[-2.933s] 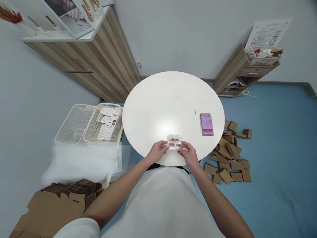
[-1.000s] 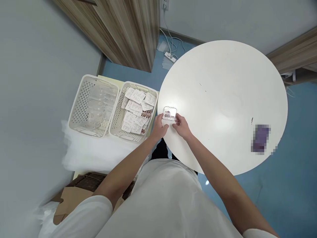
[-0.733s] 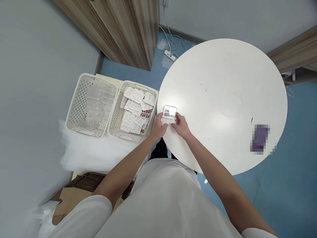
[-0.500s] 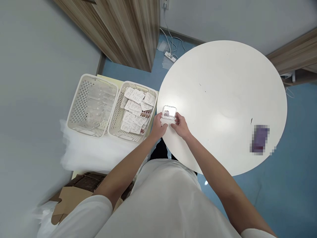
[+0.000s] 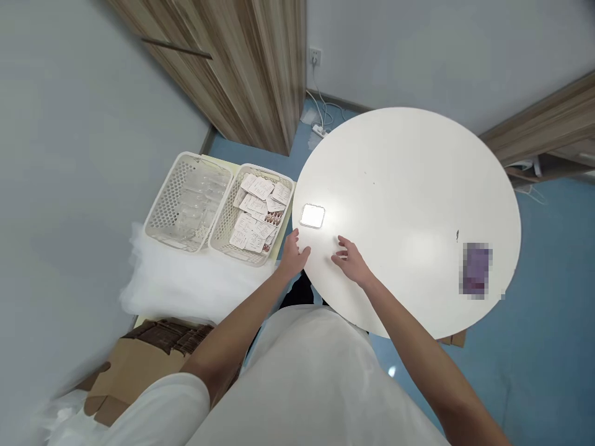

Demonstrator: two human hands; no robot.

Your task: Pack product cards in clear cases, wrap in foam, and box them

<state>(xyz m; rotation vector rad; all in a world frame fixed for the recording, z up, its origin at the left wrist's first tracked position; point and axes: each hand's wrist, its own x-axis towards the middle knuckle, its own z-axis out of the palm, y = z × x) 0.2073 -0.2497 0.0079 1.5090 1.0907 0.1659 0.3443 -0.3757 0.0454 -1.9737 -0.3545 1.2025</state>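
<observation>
Handling the small flat case (image 5: 313, 216) well calls, we judge, for a light touch at its edges, since its top is whitened by glare and a smooth face like that could pick up finger marks. It lies flat on the white table (image 5: 395, 179), near the rim on our left, so we do best to steady it from both sides and lift it straight up rather than slide it toward the edge. What is inside it we cannot tell through the glare.

Our left hand (image 5: 291, 255) is the nearer one, just beside the case's near left corner, thumb and fingers spread apart with nothing between them; whether a fingertip grazes the case we cannot quite tell. Our right hand (image 5: 353, 261) hangs over the table apart from the case, fingers loosely curled and parted, holding nothing that we can see.

Beyond the left hand, just off the table, we have a card basket (image 5: 237, 255) with printed cards (image 5: 254, 205) piled loosely inside, and next to it a second basket (image 5: 166, 207) with clear plastic pieces (image 5: 191, 206). Across the table, well apart from both hands, lies a blurred purple object (image 5: 476, 269).
</observation>
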